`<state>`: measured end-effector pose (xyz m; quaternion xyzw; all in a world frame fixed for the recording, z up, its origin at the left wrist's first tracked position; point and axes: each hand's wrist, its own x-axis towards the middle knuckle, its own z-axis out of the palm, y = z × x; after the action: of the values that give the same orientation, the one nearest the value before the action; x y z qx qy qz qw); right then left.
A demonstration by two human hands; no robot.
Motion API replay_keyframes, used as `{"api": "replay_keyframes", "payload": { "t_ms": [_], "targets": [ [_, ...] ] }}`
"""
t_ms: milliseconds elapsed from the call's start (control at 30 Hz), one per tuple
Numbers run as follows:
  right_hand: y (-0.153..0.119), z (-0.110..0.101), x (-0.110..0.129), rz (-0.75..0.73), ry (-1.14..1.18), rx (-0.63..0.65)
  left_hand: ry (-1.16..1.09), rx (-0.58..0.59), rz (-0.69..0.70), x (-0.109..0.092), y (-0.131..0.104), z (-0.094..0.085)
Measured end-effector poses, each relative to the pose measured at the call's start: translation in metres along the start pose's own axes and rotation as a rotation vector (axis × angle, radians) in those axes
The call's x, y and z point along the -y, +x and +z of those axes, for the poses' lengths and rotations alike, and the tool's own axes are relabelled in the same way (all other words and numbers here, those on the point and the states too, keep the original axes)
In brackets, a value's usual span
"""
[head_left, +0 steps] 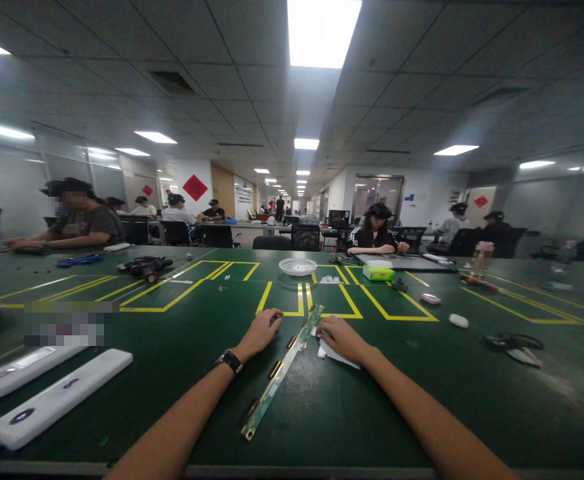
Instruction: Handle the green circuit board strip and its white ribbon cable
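A long, narrow green circuit board (285, 373) lies slantwise on the green table between my hands, with several dark parts along its left edge. To the left of its far end, my left hand (265, 330) hovers over or rests on the table, fingers loosely bent and apart, holding nothing. My right hand (342, 339) is at the board's right side near the far end. Its fingers close on a crumpled white tissue (339, 357), which sticks out below the palm. The fingertips are partly hidden, so whether they touch the board is unclear.
A white plastic basket (298, 267) stands beyond my hands among yellow tape outlines. Two white power strips (65, 397) lie at left. On the right are a green tissue pack (379, 272), a white case (459, 321) and a black cable (515, 342). People sit around the table.
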<state>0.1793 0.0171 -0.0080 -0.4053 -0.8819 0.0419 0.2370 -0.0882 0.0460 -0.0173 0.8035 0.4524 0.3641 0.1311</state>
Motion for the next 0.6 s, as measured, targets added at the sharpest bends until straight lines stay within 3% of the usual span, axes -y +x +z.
{"api": "replay_keyframes", "payload": {
  "t_ms": [100, 167, 467, 600],
  "targets": [
    [-0.005, -0.005, -0.019, 0.106, 0.012, -0.028, -0.001, 0.017, -0.001, -0.001, 0.0, 0.001],
    [-0.007, -0.006, -0.019, 0.105, 0.007, -0.042, 0.002, 0.026, 0.001, -0.001, 0.0, 0.001],
    [0.003, 0.008, 0.055, -0.308, 0.017, 0.098, -0.012, 0.002, 0.019, 0.004, 0.001, 0.003],
    [0.005, 0.008, 0.047, -0.245, -0.002, 0.085, 0.029, 0.017, 0.02, -0.004, -0.002, 0.0]
  ]
}}
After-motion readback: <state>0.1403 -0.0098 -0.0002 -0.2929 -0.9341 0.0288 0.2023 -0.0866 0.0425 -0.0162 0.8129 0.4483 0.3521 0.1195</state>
